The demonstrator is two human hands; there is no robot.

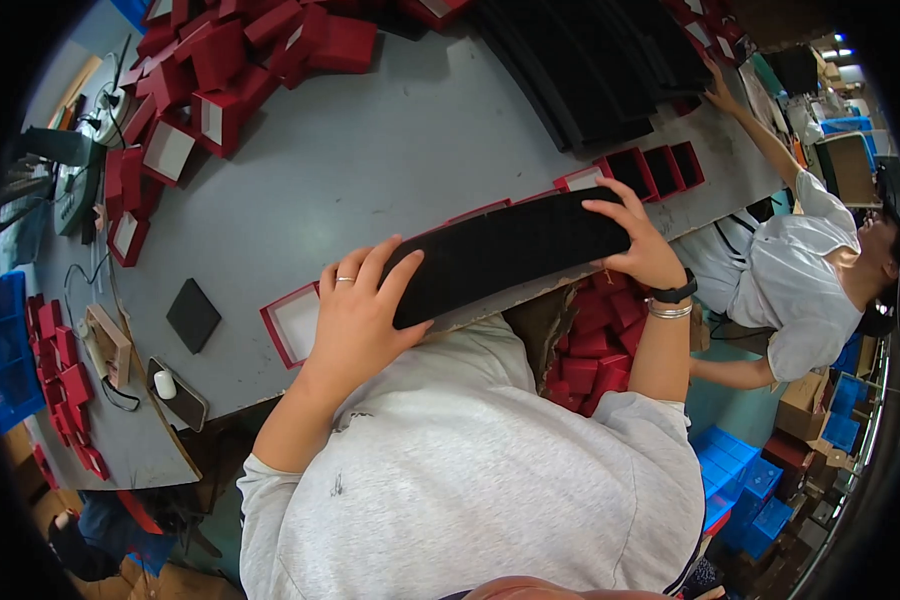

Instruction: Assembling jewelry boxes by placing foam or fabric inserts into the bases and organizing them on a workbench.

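Note:
A long black strip, perhaps foam [510,250], lies across a row of small open red boxes near the table's front edge. My left hand [355,315] grips its left end, thumb at the near edge and fingers over the top. Its right end is held by my right hand [645,240] in the same way. Beyond the left end shows an open red box with a white inside [295,322]. Past the right end are red boxes lined in black [660,172]. The strip hides most of the boxes beneath it, so I cannot tell whether it touches them.
Red boxes [220,55] are heaped at the far left of the grey table [370,160]. Long black strips [580,75] are stacked far right. A black square [193,315] and a phone with a white earbud case [178,393] lie left. Another person [770,260] works at right.

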